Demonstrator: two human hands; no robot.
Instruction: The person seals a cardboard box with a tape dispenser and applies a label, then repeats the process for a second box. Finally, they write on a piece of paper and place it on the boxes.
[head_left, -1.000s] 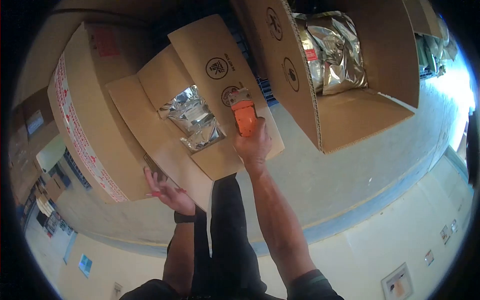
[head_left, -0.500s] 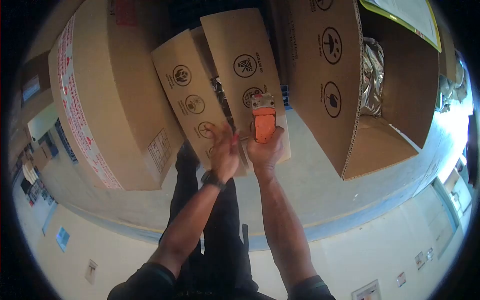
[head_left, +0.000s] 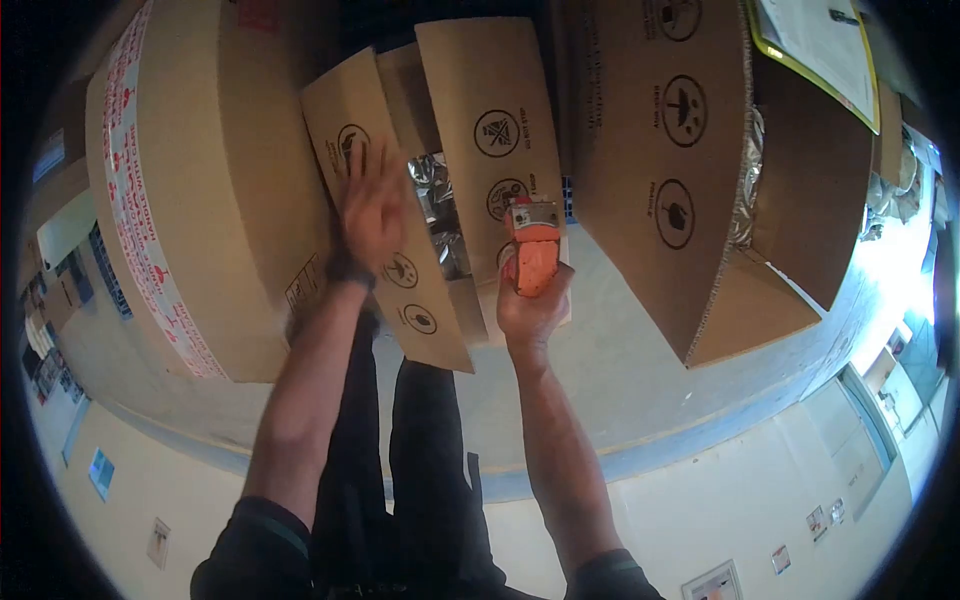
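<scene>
Two flaps of the middle carton stand ajar over foil bags; my left hand presses one, fingers spread, my right hand grips an orange tape dispenser above grey floor.

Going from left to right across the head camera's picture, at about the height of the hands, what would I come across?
Closed box with red printed tape → left hand flat on a cardboard flap → silver foil bags in the gap → right hand gripping an orange tool → big open box with handling symbols.

tape dispenser: orange | box flaps: brown, black symbols | pouch: silver | tape: white, red print
</scene>
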